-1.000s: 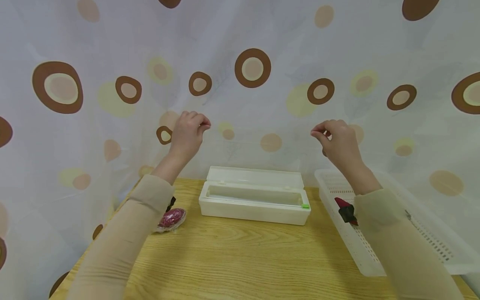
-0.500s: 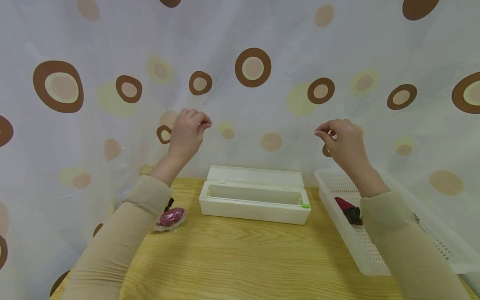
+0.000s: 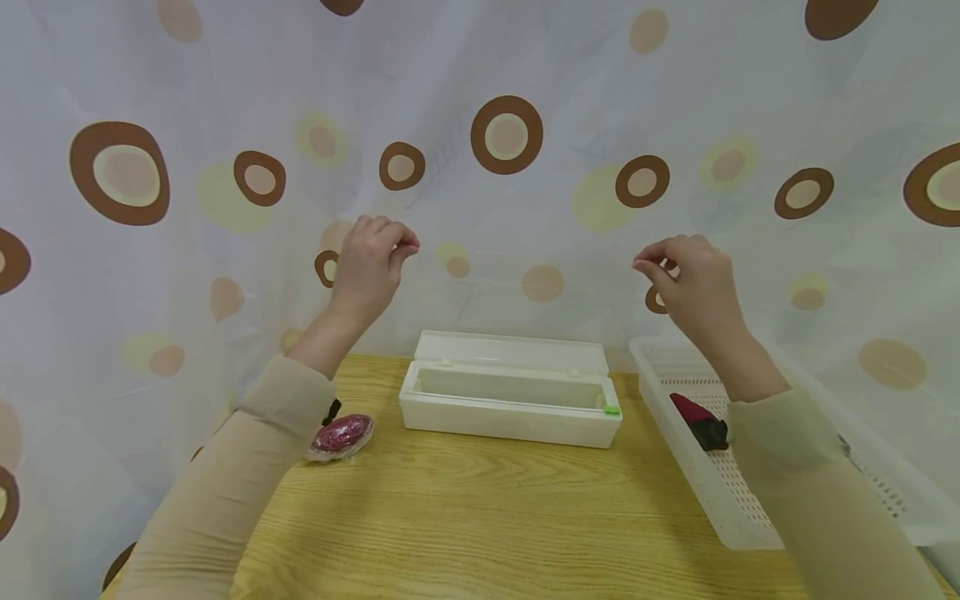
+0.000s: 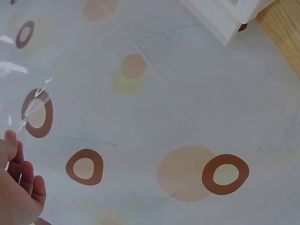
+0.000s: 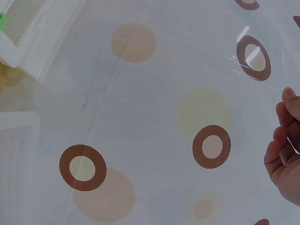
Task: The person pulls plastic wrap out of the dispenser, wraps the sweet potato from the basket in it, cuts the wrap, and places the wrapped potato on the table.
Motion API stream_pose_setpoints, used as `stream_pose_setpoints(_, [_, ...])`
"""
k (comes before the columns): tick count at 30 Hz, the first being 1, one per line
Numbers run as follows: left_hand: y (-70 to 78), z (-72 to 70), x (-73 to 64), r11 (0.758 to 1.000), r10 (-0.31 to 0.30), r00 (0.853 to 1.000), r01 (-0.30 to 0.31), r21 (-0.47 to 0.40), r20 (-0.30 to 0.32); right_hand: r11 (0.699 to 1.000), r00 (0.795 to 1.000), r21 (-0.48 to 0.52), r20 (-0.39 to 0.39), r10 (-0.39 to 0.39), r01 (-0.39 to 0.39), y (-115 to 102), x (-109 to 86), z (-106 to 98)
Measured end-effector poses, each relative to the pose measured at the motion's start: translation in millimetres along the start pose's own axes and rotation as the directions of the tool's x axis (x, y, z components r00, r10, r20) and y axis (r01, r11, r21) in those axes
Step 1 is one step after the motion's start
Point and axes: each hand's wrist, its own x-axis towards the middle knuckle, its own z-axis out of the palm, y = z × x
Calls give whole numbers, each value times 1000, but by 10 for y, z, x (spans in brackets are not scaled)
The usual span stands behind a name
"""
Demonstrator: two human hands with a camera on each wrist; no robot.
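My left hand and right hand are raised apart above the table, each with thumb and fingertips pinched together. In the left wrist view, glints show clear plastic wrap at the left fingertips. The right wrist view shows the same shiny plastic wrap reaching the right fingertips. In the head view the wrap is almost invisible. Below and between the hands sits a long white dispenser box, its lid tipped back, with a small green slider at its front right.
A purple-red item in clear wrapping lies left on the wooden table, beside the left sleeve. At right stands a white perforated basket holding a red and dark item. A patterned curtain hangs behind.
My right hand has shifted slightly to the right, and the left a little up and finally left, so the hands are farther apart. Both keep their pinch.
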Motion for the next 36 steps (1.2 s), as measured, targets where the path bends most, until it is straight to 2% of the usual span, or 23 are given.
stream_pose_setpoints(7, [34, -61, -57, 1000, 18, 1000, -18, -14, -6, 1000, 1000, -15, -2, 0, 0, -50, -59, -47])
stream_pose_setpoints(12, [77, -131, -127, 999, 33, 999, -33, -12, -19, 999, 999, -18, -28, -27, 26, -93, -138, -106])
stream_pose_setpoints(16, [102, -191, -211, 998, 64, 997, -65, -24, -50, 996, 995, -13, -52, -83, 83, -123, -207, -155])
stream_pose_setpoints(21, [135, -269, -340, 993, 104, 992, -107, -45, -70, 985, 984, 43, -71, -162, 165, -154, -284, -207])
stream_pose_setpoints(24, [165, -327, -409, 991, 125, 990, -127, -45, -58, 975, 975, 61, -79, -209, 213, -163, -343, -233])
stream_pose_setpoints(29, [229, -438, -499, 986, 163, 987, -163, -34, -15, 965, 969, 92, -51, -242, 246, -177, -445, -308])
stream_pose_setpoints(36, [328, -588, -632, 986, 146, 988, -142, -81, 42, 942, 965, 208, -35, -262, 263, -215, -549, -375])
